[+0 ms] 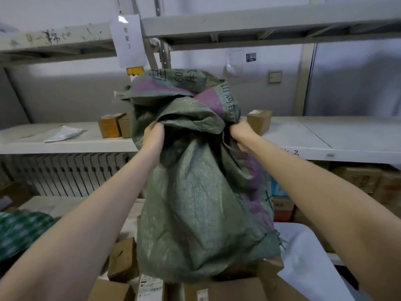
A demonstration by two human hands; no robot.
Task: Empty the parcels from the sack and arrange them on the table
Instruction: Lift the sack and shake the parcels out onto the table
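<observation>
With left hand (153,135) and right hand (242,133) each clenched on the bunched sack (195,203), lift higher and shake gently to spill parcels (122,259) onto the bench (71,205).

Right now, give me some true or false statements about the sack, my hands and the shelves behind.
1. The left hand and right hand both grip the green woven sack. True.
2. The sack lies flat on the floor. False: it is held up above cardboard parcels.
3. A paper sign hangs on the rack behind the sack. True.
4. The shelf behind holds no boxes. False: brown boxes stand on it either side of the sack.
</observation>
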